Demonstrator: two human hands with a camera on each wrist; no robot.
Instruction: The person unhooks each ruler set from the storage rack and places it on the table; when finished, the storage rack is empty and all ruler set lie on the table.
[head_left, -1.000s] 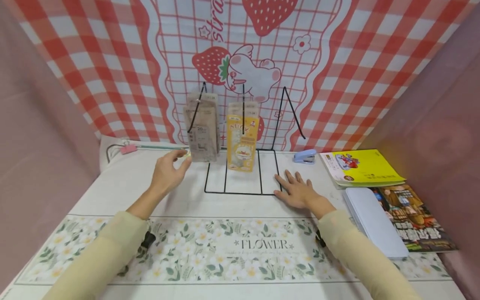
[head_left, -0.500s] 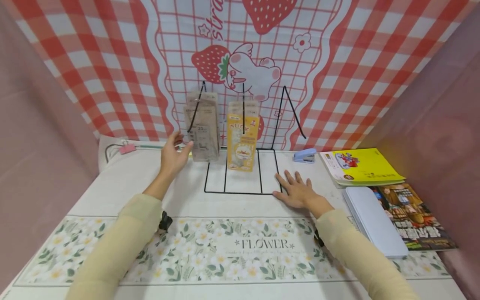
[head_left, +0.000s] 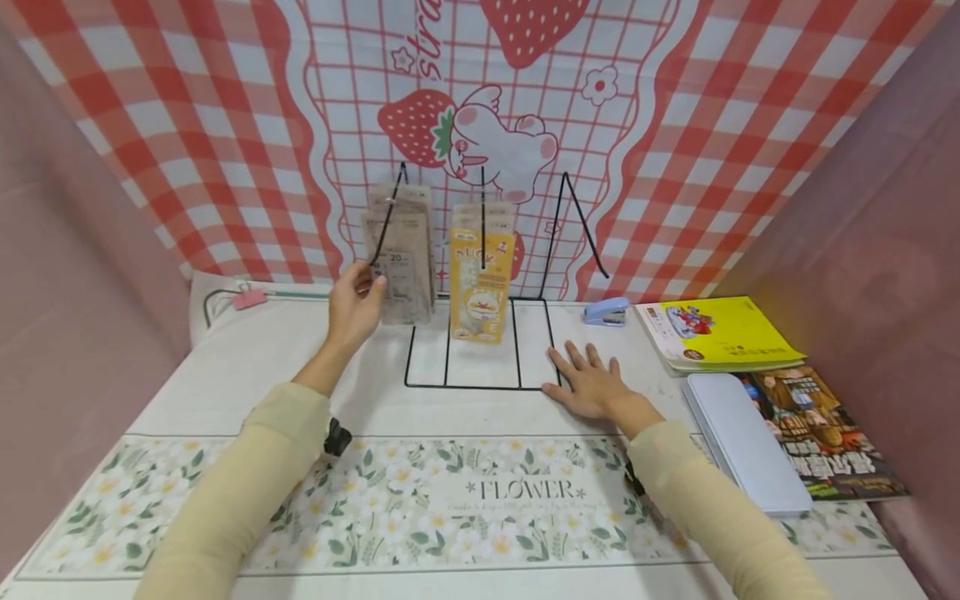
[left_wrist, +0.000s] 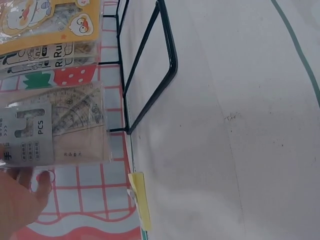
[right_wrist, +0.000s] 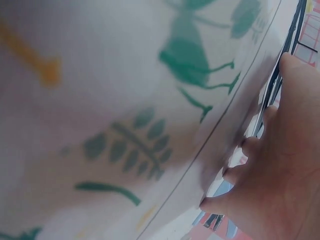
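Observation:
In the head view, a clear packet of rulers [head_left: 400,279] hangs on the left arm of a black wire rack [head_left: 481,387]. The left wrist view shows set squares inside that packet [left_wrist: 75,112]. My left hand [head_left: 352,308] is at its left edge, thumb in front, and pinches it there; the fingers behind are partly hidden. A yellow duck-printed packet [head_left: 481,287] hangs on the middle arm, with more packets behind it. My right hand [head_left: 592,387] lies with fingers spread on the table, fingertips at the right side of the rack's base.
A light blue stapler [head_left: 606,312] stands right of the rack. Farther right lie a yellow book [head_left: 738,333], a pale blue case [head_left: 746,442] and a dark-covered magazine [head_left: 832,433]. A pink clip [head_left: 250,298] sits at the back left, and a checked cloth [head_left: 217,167] hangs behind.
My left hand has left a small yellow piece at the table's back edge, then moved up and right to the ruler packet's edge. The right hand has stayed in place.

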